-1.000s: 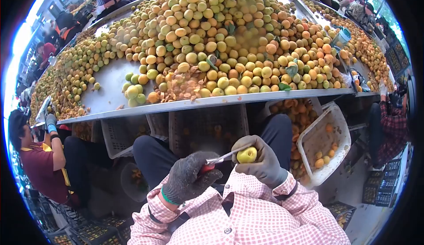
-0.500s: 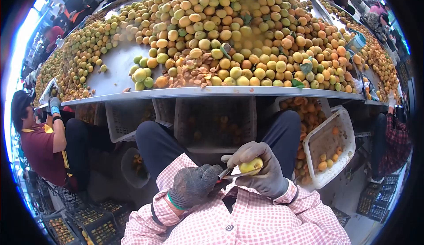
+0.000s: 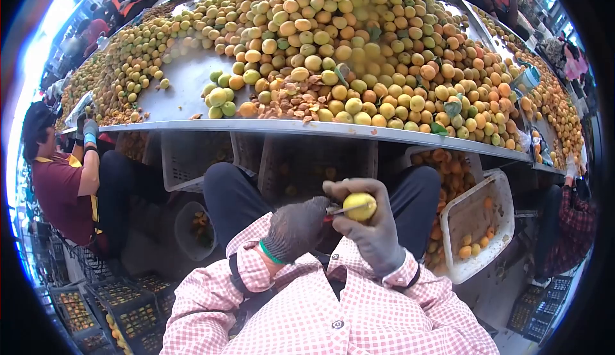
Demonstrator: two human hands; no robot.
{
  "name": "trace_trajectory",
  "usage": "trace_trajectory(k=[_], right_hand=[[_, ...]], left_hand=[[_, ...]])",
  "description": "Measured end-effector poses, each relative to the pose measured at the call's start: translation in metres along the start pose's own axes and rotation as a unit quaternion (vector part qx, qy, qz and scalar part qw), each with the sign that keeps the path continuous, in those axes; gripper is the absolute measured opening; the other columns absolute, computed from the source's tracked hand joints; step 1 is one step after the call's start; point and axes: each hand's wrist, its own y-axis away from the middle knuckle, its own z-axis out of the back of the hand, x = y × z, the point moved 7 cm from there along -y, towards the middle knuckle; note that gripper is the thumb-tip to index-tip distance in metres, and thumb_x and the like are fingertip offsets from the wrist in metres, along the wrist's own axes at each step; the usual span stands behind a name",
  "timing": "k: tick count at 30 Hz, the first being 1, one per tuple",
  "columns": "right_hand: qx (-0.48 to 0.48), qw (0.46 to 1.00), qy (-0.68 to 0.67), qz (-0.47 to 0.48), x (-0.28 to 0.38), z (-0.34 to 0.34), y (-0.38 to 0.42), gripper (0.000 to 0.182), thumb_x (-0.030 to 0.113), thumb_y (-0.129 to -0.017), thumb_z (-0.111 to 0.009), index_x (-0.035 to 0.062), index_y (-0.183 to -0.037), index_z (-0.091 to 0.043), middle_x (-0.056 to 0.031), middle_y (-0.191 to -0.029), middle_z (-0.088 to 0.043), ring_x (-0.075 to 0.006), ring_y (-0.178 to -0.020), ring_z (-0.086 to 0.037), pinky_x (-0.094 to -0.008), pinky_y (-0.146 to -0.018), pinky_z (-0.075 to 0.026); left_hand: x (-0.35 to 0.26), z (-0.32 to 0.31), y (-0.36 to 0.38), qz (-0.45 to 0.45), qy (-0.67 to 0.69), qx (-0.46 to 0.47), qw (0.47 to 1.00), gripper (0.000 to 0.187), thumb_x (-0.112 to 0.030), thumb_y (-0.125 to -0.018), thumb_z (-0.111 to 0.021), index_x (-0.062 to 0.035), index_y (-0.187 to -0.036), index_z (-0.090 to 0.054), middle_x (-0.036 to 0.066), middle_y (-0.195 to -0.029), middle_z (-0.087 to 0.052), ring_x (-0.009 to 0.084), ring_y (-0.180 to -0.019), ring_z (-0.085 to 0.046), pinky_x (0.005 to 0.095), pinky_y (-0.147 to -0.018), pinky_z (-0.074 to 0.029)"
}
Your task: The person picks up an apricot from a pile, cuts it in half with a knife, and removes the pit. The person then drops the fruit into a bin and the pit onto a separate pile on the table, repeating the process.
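Observation:
My left hand (image 3: 296, 228), in a dark grey glove with a green cuff, is closed around the red handle of a small knife (image 3: 335, 211). The blade points right and lies against a yellow-green apricot (image 3: 360, 201). Gripping that fruit is my right hand (image 3: 377, 234), in a grey glove, with thumb and fingers around it. Both hands are close together over my lap, in front of the checked shirt. Whether the blade has cut into the skin cannot be made out.
A metal table (image 3: 192, 76) ahead bears a large heap of apricots (image 3: 359, 41), with split pieces (image 3: 288, 99) near its edge. Below are white crates (image 3: 282, 163), a tilted white basin (image 3: 477, 227) at right, and a bucket (image 3: 195, 230) at left. A co-worker (image 3: 67, 182) sits left.
Both hands have risen, with the knife and apricot. The apricot has turned, and the blade now crosses its near face. The whole view has shifted slightly.

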Motion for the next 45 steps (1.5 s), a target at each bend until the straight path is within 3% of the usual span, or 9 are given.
trace_trajectory(k=[3,6,11,19,22,28,33,40,45], right_hand=[[-0.025,0.991,-0.092,-0.093,-0.013,0.013,-0.008,0.042,-0.002,-0.075,-0.070,0.0052,-0.111,-0.049,-0.0091,-0.105,-0.061,-0.0282,-0.113,-0.057,-0.0407,-0.114,-0.021],[0.060,0.940,-0.322,-0.094,-0.008,0.005,-0.010,0.033,0.006,-0.076,-0.072,0.0069,-0.104,-0.055,-0.0093,-0.105,-0.061,-0.0231,-0.116,-0.054,-0.0367,-0.099,-0.042],[0.144,0.967,-0.206,0.031,-0.007,-0.008,-0.012,0.024,0.007,-0.075,-0.069,0.0053,-0.095,-0.057,-0.0073,-0.089,-0.064,-0.0245,-0.103,-0.061,-0.0396,-0.114,-0.017],[0.146,0.923,-0.353,0.039,-0.009,0.007,-0.013,0.031,0.001,-0.077,-0.063,0.0026,-0.107,-0.055,-0.0081,-0.091,-0.063,-0.0230,-0.099,-0.061,-0.0414,-0.112,-0.025],[-0.083,0.900,-0.425,-0.052,-0.020,0.043,-0.009,0.036,0.007,-0.088,-0.055,0.0046,-0.123,-0.050,-0.0090,-0.105,-0.060,-0.0258,-0.110,-0.056,-0.0431,-0.110,-0.029],[-0.011,0.993,-0.063,-0.097,0.014,0.058,0.005,0.060,-0.008,-0.083,-0.058,0.0021,-0.138,-0.036,-0.0125,-0.122,-0.052,-0.0217,-0.111,-0.056,-0.0339,-0.096,-0.047],[0.032,0.981,-0.182,-0.056,-0.003,0.029,-0.008,0.073,-0.013,-0.076,-0.061,0.0082,-0.140,-0.030,-0.0142,-0.123,-0.052,-0.0188,-0.101,-0.059,-0.0309,-0.087,-0.049],[-0.060,0.993,-0.071,-0.072,-0.011,0.063,-0.003,0.062,-0.013,-0.076,-0.058,0.0058,-0.132,-0.041,-0.0113,-0.113,-0.058,-0.0155,-0.090,-0.058,-0.0255,-0.086,-0.048],[-0.017,0.954,-0.275,-0.118,0.001,0.053,0.007,0.066,-0.009,-0.078,-0.063,0.0049,-0.137,-0.037,-0.0123,-0.122,-0.051,-0.0179,-0.091,-0.059,-0.0246,-0.081,-0.050]], left_hand=[[0.004,-0.007,-0.008,0.031,0.005,0.008,0.999,0.027,-0.021,-0.078,-0.067,-0.0058,-0.097,-0.057,0.017,-0.071,-0.063,0.0351,-0.061,-0.063,0.0433,-0.050,-0.048],[-0.013,-0.007,-0.003,-0.002,0.124,-0.009,0.992,0.030,-0.021,-0.080,-0.065,-0.0048,-0.103,-0.055,0.018,-0.070,-0.062,0.0363,-0.059,-0.062,0.0431,-0.050,-0.048],[0.005,-0.029,0.007,-0.047,0.121,-0.015,0.991,0.037,-0.026,-0.080,-0.067,-0.0055,-0.107,-0.054,0.018,-0.073,-0.063,0.0369,-0.060,-0.062,0.0440,-0.051,-0.047],[0.027,-0.060,0.007,0.005,0.115,-0.019,0.993,0.031,-0.034,-0.083,-0.064,-0.0070,-0.098,-0.058,0.018,-0.074,-0.063,0.0381,-0.068,-0.062,0.0463,-0.057,-0.048],[0.022,-0.055,0.003,0.061,0.218,0.017,0.974,0.030,-0.027,-0.085,-0.066,-0.0068,-0.103,-0.054,0.016,-0.080,-0.064,0.0322,-0.072,-0.065,0.0397,-0.061,-0.049],[0.008,-0.033,0.018,0.233,0.548,0.124,0.794,0.029,-0.015,-0.085,-0.068,-0.0060,-0.107,-0.052,0.005,-0.087,-0.057,0.0083,-0.079,-0.052,0.0267,-0.069,-0.046],[0.006,-0.043,-0.013,0.075,0.398,0.046,0.913,0.033,-0.026,-0.086,-0.065,-0.0047,-0.105,-0.049,0.022,-0.091,-0.059,0.0385,-0.084,-0.061,0.0400,-0.070,-0.047],[0.032,-0.034,0.005,0.073,0.231,0.071,0.967,0.031,-0.027,-0.085,-0.066,-0.0085,-0.104,-0.052,0.022,-0.084,-0.062,0.0415,-0.082,-0.062,0.0413,-0.066,-0.048],[0.029,-0.026,0.014,0.077,0.235,0.082,0.966,0.031,-0.027,-0.084,-0.068,-0.0069,-0.102,-0.054,0.021,-0.083,-0.062,0.0399,-0.079,-0.063,0.0395,-0.063,-0.049]])
